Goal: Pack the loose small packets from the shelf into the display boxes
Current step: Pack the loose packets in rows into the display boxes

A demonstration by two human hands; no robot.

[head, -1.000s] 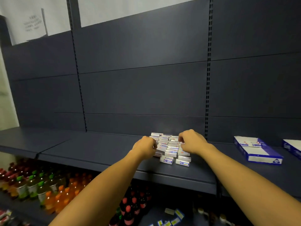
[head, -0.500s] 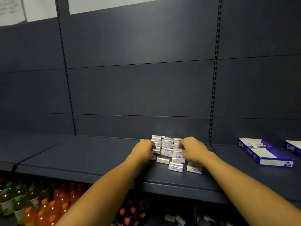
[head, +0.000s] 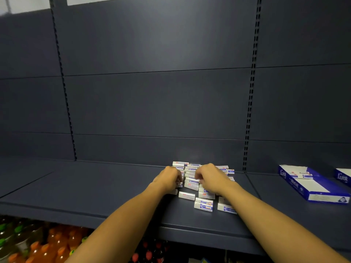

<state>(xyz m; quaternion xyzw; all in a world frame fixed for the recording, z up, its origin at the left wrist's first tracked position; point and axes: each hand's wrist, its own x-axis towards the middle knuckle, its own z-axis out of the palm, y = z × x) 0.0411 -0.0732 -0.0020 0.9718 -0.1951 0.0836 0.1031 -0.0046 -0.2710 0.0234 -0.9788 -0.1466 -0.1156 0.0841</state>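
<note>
White packets (head: pixel 191 184) heaped mid-shelf, long sides across; left hand (head: pixel 169 179) and right hand (head: pixel 212 178) curl onto them from either flank, exact grip hidden. Blue display box (head: pixel 311 184) sits well right, nearer the right hand

Well to the right of the right hand (head: pixel 212 177), the blue display box (head: pixel 313 184) carries white script on its end wall, seemingly "Live". The partly visible second display box (head: pixel 343 176) beyond it shows the same word. Print on the small packets (head: pixel 204 205) is too small to read.
</note>
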